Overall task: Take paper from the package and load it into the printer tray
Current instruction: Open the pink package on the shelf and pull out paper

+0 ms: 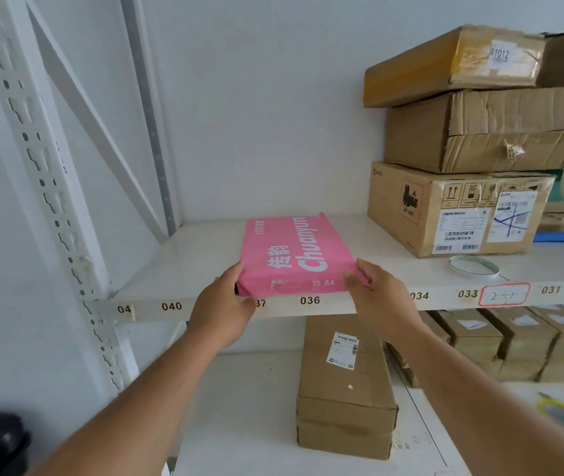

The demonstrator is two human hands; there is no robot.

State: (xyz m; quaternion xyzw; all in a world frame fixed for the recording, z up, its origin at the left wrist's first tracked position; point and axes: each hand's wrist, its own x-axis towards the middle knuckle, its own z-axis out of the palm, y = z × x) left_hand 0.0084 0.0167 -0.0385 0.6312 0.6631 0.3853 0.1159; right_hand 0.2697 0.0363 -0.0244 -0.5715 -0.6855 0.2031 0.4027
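A pink paper package (296,254) printed "Chuanyun 70 A4" lies flat on the white shelf (187,262), its near end at the shelf's front edge. My left hand (220,312) grips the package's near left corner. My right hand (382,298) grips its near right corner. Both thumbs rest on top and the fingers curl under the end. No printer or tray is in view.
Three stacked cardboard boxes (462,207) stand on the same shelf to the right, with a tape ring (473,266) in front of them. On the lower shelf lie a long cardboard box (345,389) and several small boxes (514,341). A perforated upright post (43,173) is at left.
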